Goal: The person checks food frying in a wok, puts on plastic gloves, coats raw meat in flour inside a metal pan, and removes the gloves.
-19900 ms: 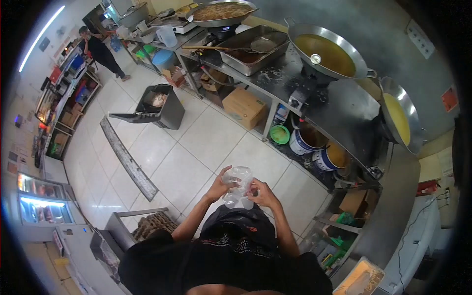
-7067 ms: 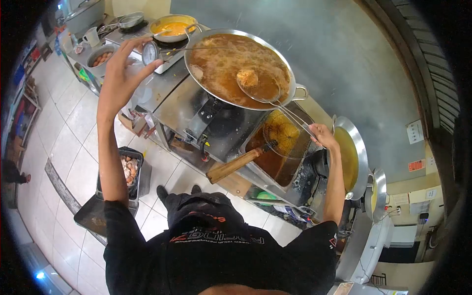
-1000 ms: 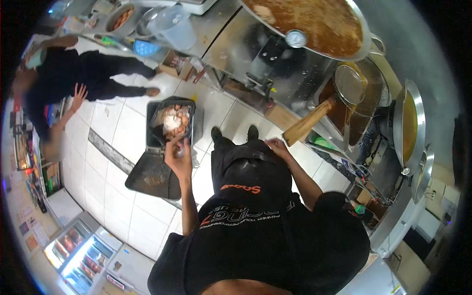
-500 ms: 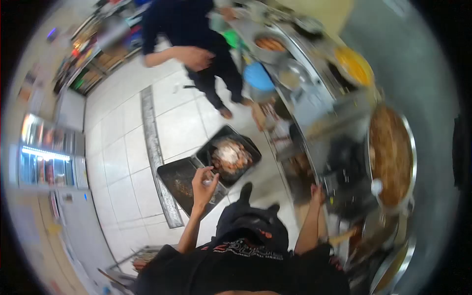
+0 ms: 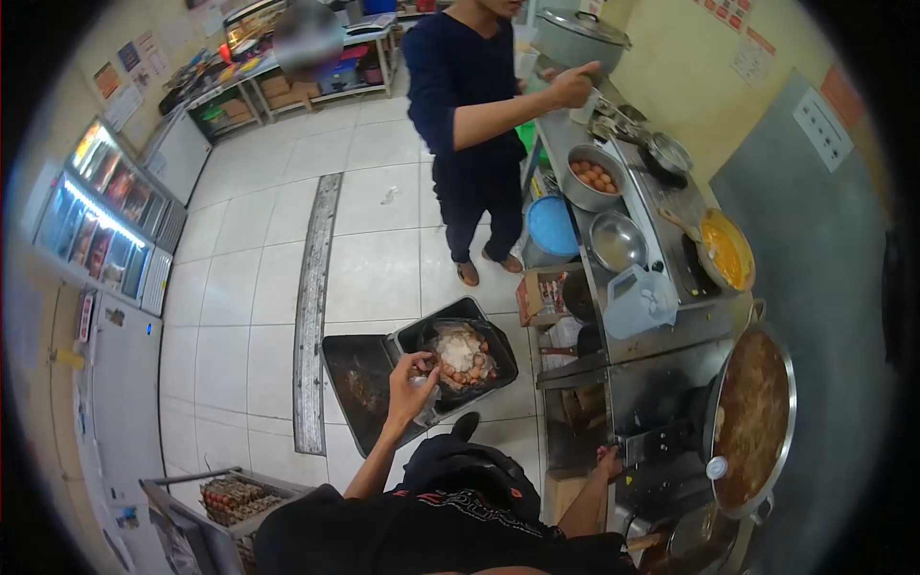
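Observation:
My left hand [image 5: 409,385] is above the black bin [image 5: 494,381], its fingers curled together. Something clear and plastic-looking shows below the fingers, too blurred to name. Inside the bin is a heap of eggshells [image 5: 462,356] with white matter on top; its lid [image 5: 356,383] lies folded open to the left. My right hand [image 5: 608,463] is closed at the front edge of the stove [image 5: 661,446]; what its fingers grip is hidden. Beyond it, a large pan of brown bubbling liquid [image 5: 757,422] sits on the stove.
Another person [image 5: 474,105] stands ahead by the counter, one arm stretched out. On the counter are a pot of eggs [image 5: 594,179], a steel bowl [image 5: 618,240], a clear jug [image 5: 640,302] and a pan with yellow food [image 5: 726,249]. A rack of skewers [image 5: 230,498] stands at lower left.
My view has tilted up and shifted. The other person's arm has gone from waist height to stretched out toward the counter. My hands stay near the bin and the stove edge.

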{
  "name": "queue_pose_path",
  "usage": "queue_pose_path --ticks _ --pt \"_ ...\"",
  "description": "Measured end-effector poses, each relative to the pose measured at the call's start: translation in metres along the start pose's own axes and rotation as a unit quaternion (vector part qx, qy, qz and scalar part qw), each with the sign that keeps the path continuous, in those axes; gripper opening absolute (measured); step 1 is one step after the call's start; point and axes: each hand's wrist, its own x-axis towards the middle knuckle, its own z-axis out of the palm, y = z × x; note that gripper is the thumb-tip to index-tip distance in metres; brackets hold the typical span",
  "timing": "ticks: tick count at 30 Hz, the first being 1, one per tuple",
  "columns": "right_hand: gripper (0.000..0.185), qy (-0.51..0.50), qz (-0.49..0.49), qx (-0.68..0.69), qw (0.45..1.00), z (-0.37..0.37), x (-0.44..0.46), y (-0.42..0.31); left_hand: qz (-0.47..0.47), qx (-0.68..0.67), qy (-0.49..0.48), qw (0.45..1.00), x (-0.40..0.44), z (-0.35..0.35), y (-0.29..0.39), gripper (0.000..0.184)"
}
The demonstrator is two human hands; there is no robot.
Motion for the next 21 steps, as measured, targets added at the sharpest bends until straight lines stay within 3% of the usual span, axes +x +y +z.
queue_pose_path --ticks 2,4,5,6,8,10,11,12,13,14,16,17,18,19,20,21 --pt "0.037 -0.006 0.018 -0.057 0.998 0.0 -0.005 0.0 0.012 0.0 -0.02 1.0 0.008 0.004 0.009 0.029" --pt "0.039 -0.076 0.021 -0.102 0.992 0.002 -0.039 -0.003 0.03 0.007 -0.052 0.998 0.019 0.013 0.014 0.029" --pt "0.042 -0.164 0.014 -0.206 0.964 -0.003 -0.073 -0.015 0.047 0.018 -0.065 0.997 0.024 0.018 0.014 0.029" --pt "0.048 -0.249 0.015 -0.297 0.922 -0.009 -0.106 -0.021 0.03 0.0 -0.096 0.995 0.03 0.027 0.005 0.037" --pt "0.055 -0.386 0.124 -0.526 0.747 -0.019 -0.146 0.009 0.014 -0.072 -0.16 0.984 0.042 0.044 0.006 0.048" --pt "0.059 -0.511 0.171 -0.543 0.644 -0.045 -0.146 0.117 0.055 -0.095 -0.234 0.966 0.054 0.063 0.007 0.059" --pt "0.058 -0.483 0.154 -0.469 0.724 -0.066 -0.188 0.093 0.068 -0.111 -0.263 0.956 0.058 0.073 0.005 0.057" --pt "0.054 -0.47 0.241 -0.463 0.712 -0.075 -0.179 0.118 0.079 -0.129 -0.283 0.947 0.061 0.084 0.005 0.056" --pt "0.043 -0.491 0.248 -0.43 0.716 -0.087 -0.176 0.131 0.084 -0.131 -0.312 0.937 0.063 0.097 0.011 0.056" --pt "0.03 -0.623 -0.101 -0.446 0.634 -0.107 -0.175 0.141 0.081 -0.132 -0.325 0.933 0.062 0.106 0.018 0.052" --pt "0.027 -0.527 0.076 -0.286 0.796 -0.121 -0.204 0.144 0.081 -0.13 -0.35 0.924 0.055 0.123 0.034 0.049" --pt "0.027 -0.523 0.08 -0.276 0.803 -0.133 -0.211 0.154 0.121 -0.121 -0.367 0.914 0.051 0.132 0.044 0.045" --pt "0.029 -0.515 -0.166 -0.299 0.786 -0.151 -0.22 0.164 0.16 -0.113 -0.383 0.903 0.048 0.138 0.054 0.04" --pt "0.034 -0.472 -0.405 -0.309 0.719 -0.169 -0.227 0.173 0.163 -0.114 -0.391 0.899 0.04 0.142 0.068 0.04" --pt "0.034 -0.467 -0.404 -0.307 0.724 -0.185 -0.236 0.182 0.138 -0.115 -0.424 0.888 0.028 0.144 0.085 0.038" --pt "0.033 -0.46 -0.117 -0.136 0.869 -0.202 -0.249 0.188 0.112 -0.115 -0.456 0.875 0.014 0.148 0.097 0.035"
